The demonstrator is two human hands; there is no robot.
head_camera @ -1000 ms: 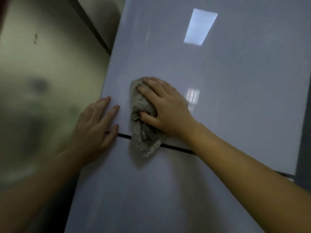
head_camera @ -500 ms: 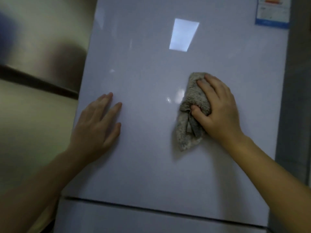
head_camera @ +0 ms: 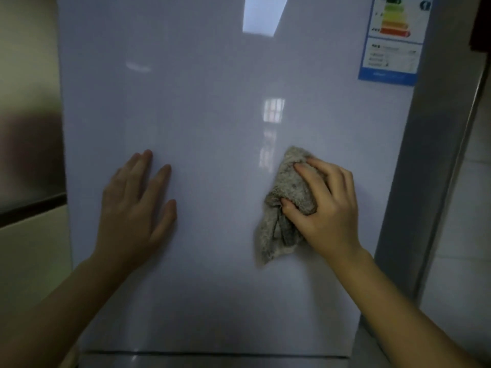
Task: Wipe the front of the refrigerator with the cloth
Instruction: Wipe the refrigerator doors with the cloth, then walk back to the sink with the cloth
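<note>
Filling most of the frame, the glossy fridge door (head_camera: 212,128) is seen with pale reflections near top centre and a label (head_camera: 392,39) at the upper right; a dark seam runs along the bottom edge. At lower left, the left hand (head_camera: 135,208) is laid flat and open on the door, holding nothing. Right of centre, the right hand (head_camera: 326,208) is clenched on a bunched grey cloth (head_camera: 285,205), pressed against the door, with a loose tail hanging below. Even pressure is best kept, strokes overlapped, and the label's edges skirted so they are not lifted
</note>
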